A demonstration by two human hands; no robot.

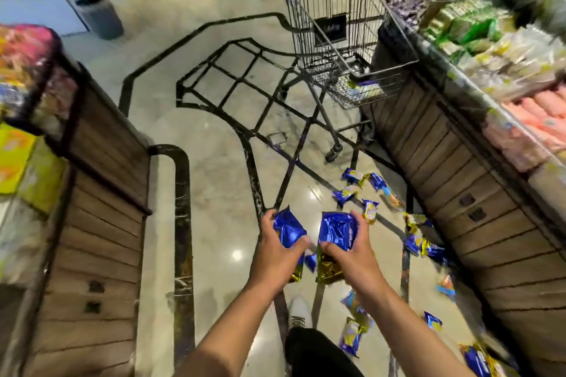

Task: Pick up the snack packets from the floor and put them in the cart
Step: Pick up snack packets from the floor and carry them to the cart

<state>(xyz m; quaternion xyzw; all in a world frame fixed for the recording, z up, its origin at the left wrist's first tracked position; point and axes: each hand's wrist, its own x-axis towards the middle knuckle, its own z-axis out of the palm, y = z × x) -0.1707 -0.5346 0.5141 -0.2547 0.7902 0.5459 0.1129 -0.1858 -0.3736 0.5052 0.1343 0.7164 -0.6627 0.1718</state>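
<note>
Snack packets (372, 190) lie all over the shiny floor (214, 208), mostly along the foot of the wooden shelf unit (477, 208) on the right. More sit near the person's shoe (298, 314) and down by the bottom right corner of the floor.

They look light and puffy, I think, like little pillows of air. The foil wrap is soft and crinkly, and probably a bit slippery. A good place to hold one is around its middle, or by the flat sealed end.

Both arms reach out in front of the person, held at about the same height. The left hand (275, 257) has its fingers curled round a blue packet (288, 231). The right hand (352, 251) grips another blue packet (337, 229) the same way, thumb on one side and fingers on the other. Gold ends of packets poke out below both hands, so each hand may hold more than one.

The cart (337, 49) stands farther up the aisle, close to the shelf unit. A few packets seem to be in its basket already. Many more wait on the floor.
</note>
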